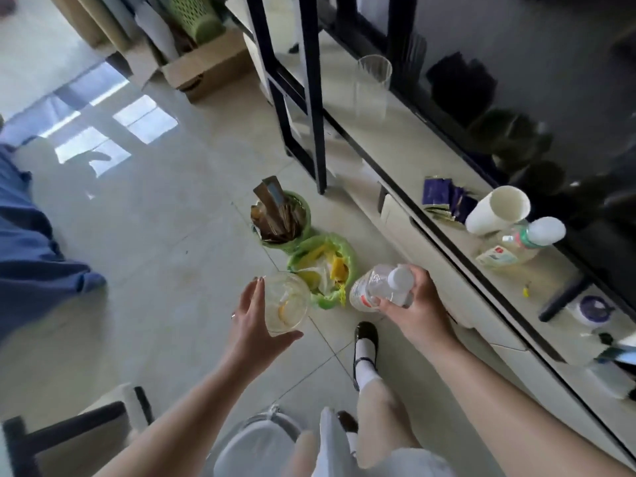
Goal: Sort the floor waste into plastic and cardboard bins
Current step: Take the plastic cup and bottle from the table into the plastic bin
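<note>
She stands over the two bins at mid-frame, left hand wrapped around a clear plastic cup, right hand gripping a plastic bottle. Both look due for the nearer plastic bin, not the cardboard bin behind it.

Nothing on show reads as words here. The clear plastic bottle with the white cap carries a label with red marks, too blurred to make out. The yellowish bottle lying on the pale shelf shows a white label with a red patch, its print also unreadable.
</note>
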`<state>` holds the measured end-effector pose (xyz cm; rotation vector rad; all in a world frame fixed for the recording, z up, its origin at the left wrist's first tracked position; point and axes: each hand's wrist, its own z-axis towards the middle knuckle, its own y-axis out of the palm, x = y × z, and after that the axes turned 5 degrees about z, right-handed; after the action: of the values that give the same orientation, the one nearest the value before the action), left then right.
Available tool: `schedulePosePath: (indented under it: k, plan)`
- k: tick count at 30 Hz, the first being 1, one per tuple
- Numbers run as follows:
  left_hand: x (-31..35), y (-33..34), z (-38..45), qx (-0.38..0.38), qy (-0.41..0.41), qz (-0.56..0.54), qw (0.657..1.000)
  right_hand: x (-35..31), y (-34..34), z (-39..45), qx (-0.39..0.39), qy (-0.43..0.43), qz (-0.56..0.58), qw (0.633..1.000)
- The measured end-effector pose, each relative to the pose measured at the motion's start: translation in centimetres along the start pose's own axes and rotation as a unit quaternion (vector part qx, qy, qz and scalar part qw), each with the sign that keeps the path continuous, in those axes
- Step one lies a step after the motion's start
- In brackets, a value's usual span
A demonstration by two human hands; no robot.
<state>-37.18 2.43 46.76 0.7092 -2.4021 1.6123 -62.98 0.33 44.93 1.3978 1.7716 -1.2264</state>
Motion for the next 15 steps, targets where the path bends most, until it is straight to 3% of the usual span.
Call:
schedulePosePath:
  k: [9,15]
  plan:
    - [-4.2,7.3,14.0,-0.057,0.02,0.003,0.998,5.0,8.7,13.5,-0.05,0.079,-0.044,0.995]
    - [-10.0,16.3,24.7,-0.148,0.13,0.12,0.973,13.3,15.4,20.7,-0.037,0.116,-0.088,0.989]
